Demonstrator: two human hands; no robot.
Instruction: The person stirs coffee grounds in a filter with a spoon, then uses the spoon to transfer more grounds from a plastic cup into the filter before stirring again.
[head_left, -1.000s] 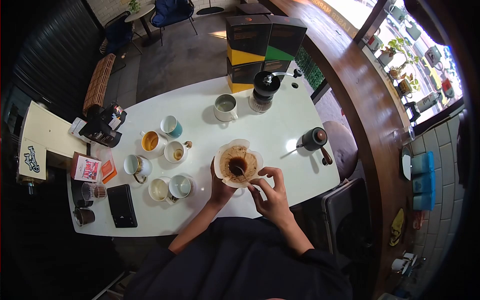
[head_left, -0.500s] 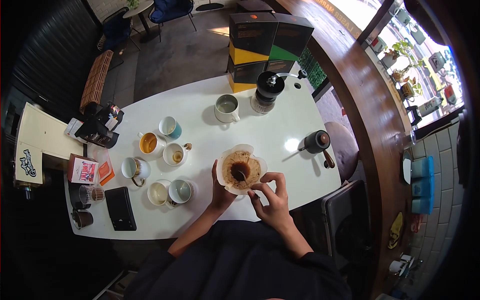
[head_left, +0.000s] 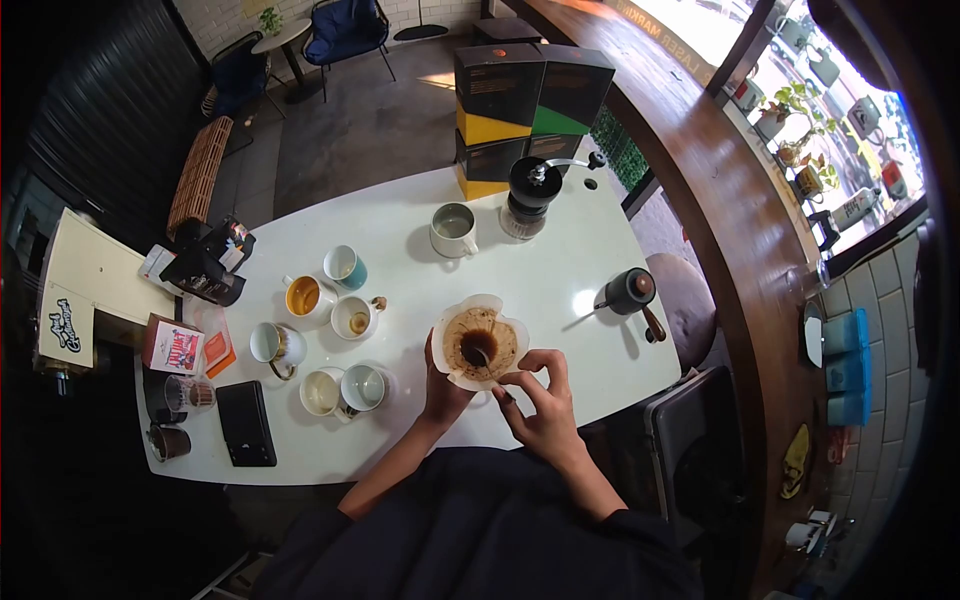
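Note:
A pale paper coffee filter (head_left: 509, 325) with a wavy rim stands open in front of me. Brown grounds coat its inside, and dark wet coffee (head_left: 474, 349) lies at the centre. My left hand (head_left: 446, 396) is closed around the filter's left side; whatever supports the filter underneath is hidden. At the near right rim, my right hand (head_left: 546, 408) pinches the end of a small spoon (head_left: 483, 355), whose metal part shows down in the coffee. Left of the hands stand several used cups, the nearest being a pale blue-white cup (head_left: 364, 386).
Beyond the filter are a grey-white mug (head_left: 454, 230) and a hand coffee grinder (head_left: 530, 195), before stacked boxes (head_left: 497, 85). A dark long-spouted pot (head_left: 630, 291) stands right. A black flat case (head_left: 246, 424) and coffee bags (head_left: 203, 268) are left on the white table (head_left: 420, 285).
The view has tilted slightly, shifting the table and cups a little in the frame. Both hands keep their hold at the filter, and the dark coffee in the middle looks a little darker and deeper.

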